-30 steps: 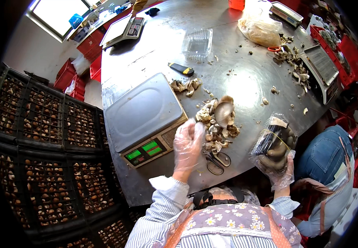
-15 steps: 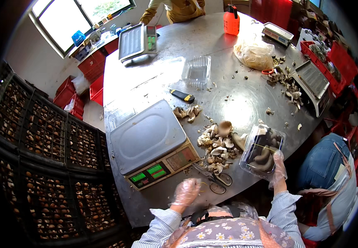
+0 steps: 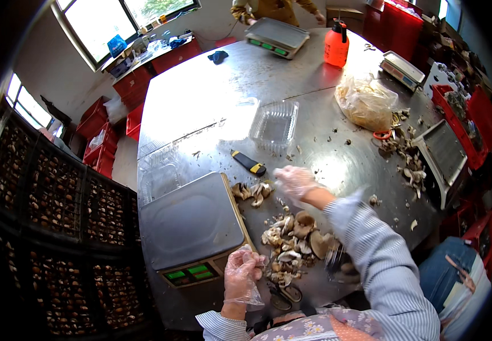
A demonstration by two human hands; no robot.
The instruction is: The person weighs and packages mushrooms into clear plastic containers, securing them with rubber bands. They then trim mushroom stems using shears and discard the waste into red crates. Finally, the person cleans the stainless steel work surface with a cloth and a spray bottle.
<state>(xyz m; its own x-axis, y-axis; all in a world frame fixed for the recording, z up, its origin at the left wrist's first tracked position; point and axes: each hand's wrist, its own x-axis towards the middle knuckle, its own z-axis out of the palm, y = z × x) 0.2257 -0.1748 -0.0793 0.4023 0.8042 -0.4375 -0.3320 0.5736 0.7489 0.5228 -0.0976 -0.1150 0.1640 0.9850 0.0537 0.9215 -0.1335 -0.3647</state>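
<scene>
Light, soft and easily torn, I'd judge, these mushrooms point(image 3: 289, 256), best taken by the stems: grey-brown caps, paler pieces, heaped on the counter point(image 3: 309, 116) beside the scale point(image 3: 195, 221)! Left hand point(image 3: 243, 277), fingers curled in at the scale's front corner; right hand point(image 3: 295, 183), blurred, loosely curled beyond the heap; whether either grips anything, I cannot tell.

Free lane between clear tray point(image 3: 276, 124) and bag point(image 3: 367, 107)

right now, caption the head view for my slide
At a metal table, a gloved left hand near a grey scale and a gloved right hand beyond a mushroom pile.
</scene>
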